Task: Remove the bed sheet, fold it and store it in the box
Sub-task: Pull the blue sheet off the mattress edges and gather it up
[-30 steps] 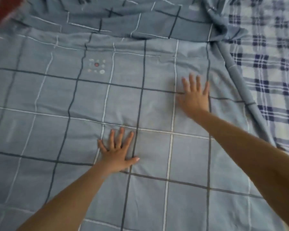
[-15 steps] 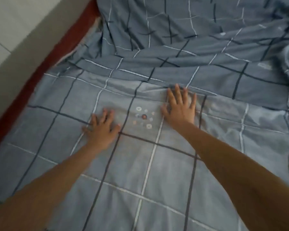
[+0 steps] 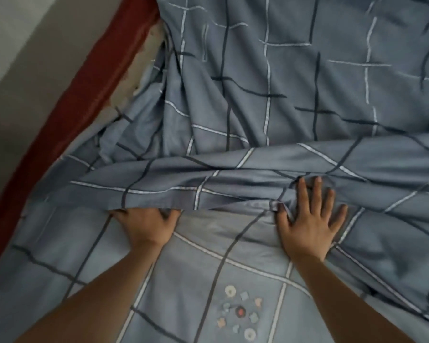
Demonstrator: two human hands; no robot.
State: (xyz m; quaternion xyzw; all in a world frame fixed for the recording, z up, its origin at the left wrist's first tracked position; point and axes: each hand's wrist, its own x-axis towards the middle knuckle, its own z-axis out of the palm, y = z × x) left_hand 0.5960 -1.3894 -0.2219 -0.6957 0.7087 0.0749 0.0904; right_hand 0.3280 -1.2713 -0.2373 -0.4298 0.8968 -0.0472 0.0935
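1. Embroidered motif (image 3: 238, 311) is noted nearest, on the flat layer of the bed sheet (image 3: 295, 78), which is spread over the bed.
2. Left hand (image 3: 144, 226): fingers are hidden under the rumpled fold (image 3: 208, 179), so the grip cannot be told. Right hand (image 3: 310, 219) is spread flat and pressed on the cloth.
3. Judged: the fold is best smoothed outward, with the edges matched.
4. Red mattress edge (image 3: 84, 95) is seen beyond. No box is seen.
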